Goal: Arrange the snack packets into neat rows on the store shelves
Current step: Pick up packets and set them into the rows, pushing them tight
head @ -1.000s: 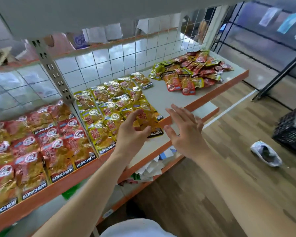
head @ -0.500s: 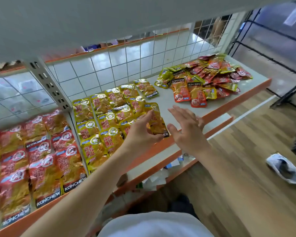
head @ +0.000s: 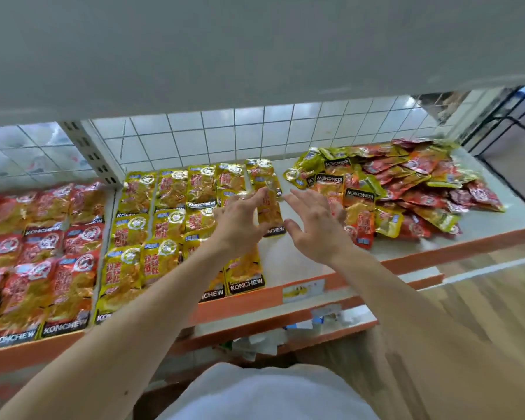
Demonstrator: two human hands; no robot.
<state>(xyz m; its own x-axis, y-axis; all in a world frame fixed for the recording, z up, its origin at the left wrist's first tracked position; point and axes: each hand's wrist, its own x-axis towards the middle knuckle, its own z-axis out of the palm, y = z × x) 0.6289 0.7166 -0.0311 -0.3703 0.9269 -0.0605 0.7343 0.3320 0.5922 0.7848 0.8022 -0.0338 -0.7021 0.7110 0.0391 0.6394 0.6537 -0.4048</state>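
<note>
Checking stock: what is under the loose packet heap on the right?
The heap is overlapping red and yellow packets on the grey shelf, bare around it. Its lowest layers are covered.

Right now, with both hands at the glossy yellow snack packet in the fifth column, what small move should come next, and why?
Probably settle the glossy yellow snack packet flat, square in front of the rear yellow packet. It lies between the left hand and the open right hand, in a column of only two, with bare white shelf in front.

Snack packets (head: 170,189) were shiny crinkly foil-plastic, shelf (head: 297,262) looked smooth matt painted metal, floor (head: 497,292) was wood-look planks.
</note>
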